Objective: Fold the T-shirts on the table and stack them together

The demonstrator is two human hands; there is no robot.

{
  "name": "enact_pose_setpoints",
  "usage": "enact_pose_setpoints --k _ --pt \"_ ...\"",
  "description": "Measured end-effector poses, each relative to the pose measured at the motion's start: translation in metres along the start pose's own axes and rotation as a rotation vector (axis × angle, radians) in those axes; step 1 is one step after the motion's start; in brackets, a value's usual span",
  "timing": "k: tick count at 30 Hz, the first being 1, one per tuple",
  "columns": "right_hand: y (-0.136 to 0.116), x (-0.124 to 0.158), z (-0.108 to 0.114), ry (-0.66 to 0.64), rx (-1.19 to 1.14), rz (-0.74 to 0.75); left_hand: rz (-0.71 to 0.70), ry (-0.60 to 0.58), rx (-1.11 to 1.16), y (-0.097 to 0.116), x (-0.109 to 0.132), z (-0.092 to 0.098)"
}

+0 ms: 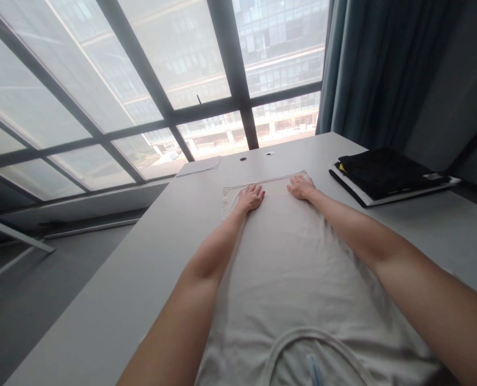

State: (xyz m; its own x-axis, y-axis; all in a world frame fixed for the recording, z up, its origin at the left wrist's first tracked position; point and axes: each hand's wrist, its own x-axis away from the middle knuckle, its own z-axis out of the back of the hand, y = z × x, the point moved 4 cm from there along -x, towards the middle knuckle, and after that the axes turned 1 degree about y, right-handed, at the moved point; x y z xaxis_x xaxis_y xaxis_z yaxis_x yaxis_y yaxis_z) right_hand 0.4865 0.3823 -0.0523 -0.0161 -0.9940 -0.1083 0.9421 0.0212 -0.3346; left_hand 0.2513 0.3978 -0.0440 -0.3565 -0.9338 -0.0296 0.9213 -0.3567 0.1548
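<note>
A light grey shirt [278, 257] lies spread on the white table [154, 252], its hem at the far end and its round collar nearest me at the bottom of the view. My left hand [252, 197] rests flat on the fabric by the far left corner, fingers spread. Close to the far right corner, my right hand [300, 187] lies on the shirt with its fingers apart. Neither hand grips anything. Wrinkles run along the shirt's right side and around the collar.
Folded black clothing [387, 171] is stacked with a white layer on the table's right side. A thin white sheet [199, 166] lies at the far left corner. Two round holes are near the far edge. Windows and a blue curtain [367, 69] stand beyond.
</note>
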Motion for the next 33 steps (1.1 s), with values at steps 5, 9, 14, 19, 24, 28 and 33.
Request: enact_pose_setpoints --k 5,9,14,19,24,28,33 --pt "-0.021 0.021 0.016 0.126 -0.037 -0.027 -0.028 0.053 0.015 0.022 0.014 0.014" --pt "-0.057 0.084 0.008 0.178 -0.072 0.133 -0.154 0.101 0.015 0.049 0.058 0.007" --pt "-0.061 0.143 -0.011 0.014 -0.038 0.241 -0.175 0.030 0.004 0.051 0.097 -0.013" --pt "-0.037 0.140 0.015 0.136 -0.201 0.144 -0.137 0.093 0.105 0.046 0.099 0.002" --pt "-0.021 0.159 0.020 0.181 -0.137 0.156 -0.062 0.121 0.077 0.028 0.129 0.015" --pt "-0.001 0.173 0.006 0.091 0.001 0.157 0.001 0.075 0.024 0.002 0.162 0.011" --pt "0.013 0.178 0.020 0.191 -0.061 0.139 0.037 0.176 0.056 -0.015 0.191 0.025"
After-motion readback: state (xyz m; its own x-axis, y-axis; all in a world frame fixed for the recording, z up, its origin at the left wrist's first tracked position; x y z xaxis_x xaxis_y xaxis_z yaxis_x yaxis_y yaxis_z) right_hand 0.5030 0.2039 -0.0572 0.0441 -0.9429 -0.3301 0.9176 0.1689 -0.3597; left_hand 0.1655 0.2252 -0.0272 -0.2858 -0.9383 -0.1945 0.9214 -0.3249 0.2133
